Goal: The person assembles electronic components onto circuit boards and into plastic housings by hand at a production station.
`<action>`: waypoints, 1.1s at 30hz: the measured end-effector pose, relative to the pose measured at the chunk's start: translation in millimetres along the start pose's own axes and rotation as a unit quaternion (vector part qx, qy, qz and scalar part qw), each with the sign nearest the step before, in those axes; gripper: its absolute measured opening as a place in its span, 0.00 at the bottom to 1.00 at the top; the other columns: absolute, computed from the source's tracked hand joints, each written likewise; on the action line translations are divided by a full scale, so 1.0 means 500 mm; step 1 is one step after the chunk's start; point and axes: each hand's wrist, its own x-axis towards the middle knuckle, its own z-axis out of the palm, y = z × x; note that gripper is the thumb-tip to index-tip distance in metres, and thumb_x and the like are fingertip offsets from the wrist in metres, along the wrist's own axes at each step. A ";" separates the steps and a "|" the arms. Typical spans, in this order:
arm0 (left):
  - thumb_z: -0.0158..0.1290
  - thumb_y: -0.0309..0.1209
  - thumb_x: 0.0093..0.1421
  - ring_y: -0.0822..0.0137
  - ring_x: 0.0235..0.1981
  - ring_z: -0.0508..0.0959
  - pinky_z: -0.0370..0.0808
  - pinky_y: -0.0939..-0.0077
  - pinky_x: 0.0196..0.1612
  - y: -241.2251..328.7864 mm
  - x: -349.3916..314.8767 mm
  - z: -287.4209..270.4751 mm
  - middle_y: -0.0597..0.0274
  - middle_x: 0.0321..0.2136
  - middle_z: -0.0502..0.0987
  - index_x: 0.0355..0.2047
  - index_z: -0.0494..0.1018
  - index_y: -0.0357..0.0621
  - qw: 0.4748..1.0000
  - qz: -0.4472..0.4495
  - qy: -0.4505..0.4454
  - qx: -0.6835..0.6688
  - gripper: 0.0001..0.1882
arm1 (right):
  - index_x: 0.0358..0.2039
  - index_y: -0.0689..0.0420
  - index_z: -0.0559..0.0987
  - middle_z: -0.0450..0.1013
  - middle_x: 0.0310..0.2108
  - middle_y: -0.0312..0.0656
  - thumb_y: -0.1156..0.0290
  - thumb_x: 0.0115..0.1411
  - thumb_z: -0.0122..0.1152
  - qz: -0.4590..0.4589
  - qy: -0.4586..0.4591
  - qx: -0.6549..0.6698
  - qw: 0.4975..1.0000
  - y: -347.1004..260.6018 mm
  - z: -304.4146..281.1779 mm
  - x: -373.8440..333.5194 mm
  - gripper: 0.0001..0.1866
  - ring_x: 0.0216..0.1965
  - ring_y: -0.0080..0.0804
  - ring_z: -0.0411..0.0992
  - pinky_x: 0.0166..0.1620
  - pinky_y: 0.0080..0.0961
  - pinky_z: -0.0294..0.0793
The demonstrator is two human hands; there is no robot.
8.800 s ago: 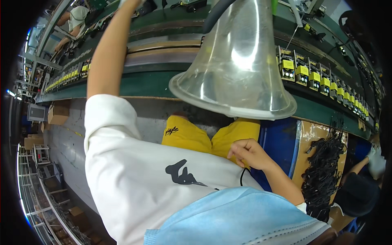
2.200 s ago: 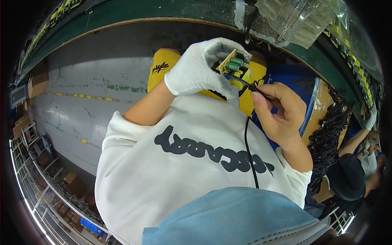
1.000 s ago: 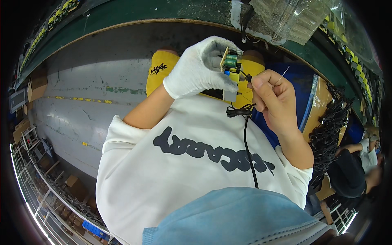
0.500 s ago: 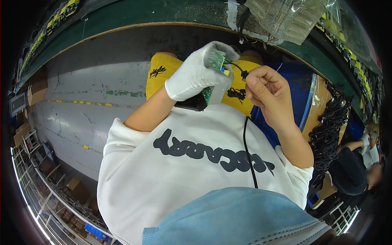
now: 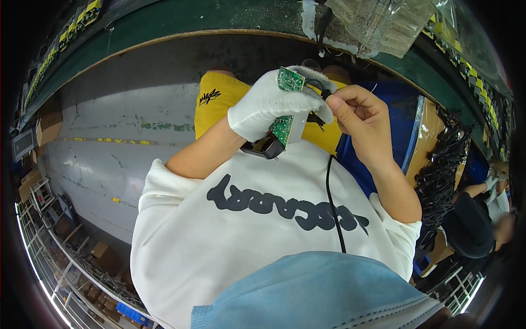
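Up near the top centre of the frame, left hand (image 5: 269,107) in a white glove, fingers clamped round a small green circuit board (image 5: 286,104) held edge-on, with a black plastic housing (image 5: 264,149) tucked under the palm just below it. Right beside it, bare right hand (image 5: 361,118), thumb and forefinger pinched shut on a thin black cable (image 5: 332,189) right where it meets the board, hands pretty much touching there. Cable then drooping straight down over the white printed t-shirt (image 5: 257,219) toward the lower middle. Yellow shorts (image 5: 216,101) just behind the hands, grey concrete floor (image 5: 109,131) filling the left side. Green bench edge (image 5: 181,19) curving across the top, clear plastic bag (image 5: 383,22) at upper right. Heap of black cables (image 5: 444,170) far right, next to another person's dark sleeve (image 5: 466,225). Can't tell what's on the board's other face.
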 end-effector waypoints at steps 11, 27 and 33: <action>0.63 0.36 0.54 0.69 0.35 0.79 0.75 0.77 0.40 0.005 0.012 0.013 0.56 0.35 0.80 0.48 0.70 0.33 1.000 -0.006 -0.011 -0.003 0.26 | 0.35 0.64 0.78 0.72 0.29 0.34 0.75 0.62 0.61 -0.061 0.010 -0.116 0.991 -0.021 -0.014 -0.005 0.05 0.29 0.15 0.68 0.32 0.12 0.65; 0.62 0.33 0.54 0.72 0.25 0.78 0.72 0.82 0.26 0.008 0.010 0.022 0.56 0.26 0.80 0.41 0.73 0.34 0.999 -0.032 -0.001 -0.008 0.19 | 0.35 0.67 0.78 0.73 0.32 0.40 0.78 0.61 0.59 -0.051 -0.065 -0.244 0.966 -0.019 -0.035 -0.002 0.05 0.31 0.21 0.71 0.35 0.15 0.69; 0.58 0.30 0.54 0.69 0.26 0.79 0.73 0.80 0.30 0.007 0.032 0.027 0.59 0.26 0.77 0.40 0.72 0.36 0.999 -0.016 0.031 0.007 0.15 | 0.38 0.65 0.79 0.70 0.26 0.40 0.71 0.64 0.56 -0.123 -0.014 -0.315 0.941 -0.034 -0.043 0.019 0.09 0.27 0.24 0.67 0.31 0.19 0.65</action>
